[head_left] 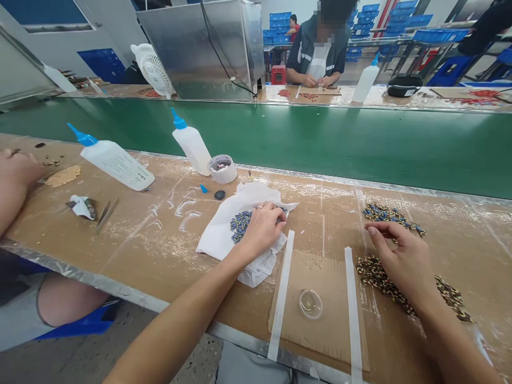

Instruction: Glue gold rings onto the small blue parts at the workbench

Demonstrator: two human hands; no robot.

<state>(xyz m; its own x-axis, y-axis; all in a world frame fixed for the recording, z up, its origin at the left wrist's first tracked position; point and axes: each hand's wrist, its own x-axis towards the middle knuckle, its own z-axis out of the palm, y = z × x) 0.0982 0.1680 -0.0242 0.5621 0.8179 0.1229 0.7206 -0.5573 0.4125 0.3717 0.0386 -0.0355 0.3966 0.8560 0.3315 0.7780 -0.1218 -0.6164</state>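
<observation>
My left hand (264, 225) is over a heap of small blue pieces (240, 224) on a crumpled white cloth (218, 240). Its fingers are curled down and pressed together; their tips and anything between them are hidden. On the right, my right hand (402, 256) hovers near a pile of small blue-and-gold pieces (386, 213) and a darker pile of gold-and-black pieces (376, 274). Thumb and forefinger come together in a pinch, too small to show what is in it. Between the hands, a small clear dish (310, 304) with some clear liquid rests on a taped cardboard sheet (320, 266).
Two white squeeze bottles (118, 165) (192, 146), a tape roll (223, 169), a black cap (220, 194) and tweezers (106, 216) lie to the left. A neighbour's arm (16, 181) reaches in. A green conveyor belt (300, 138) runs behind; another person (320, 53) works across it.
</observation>
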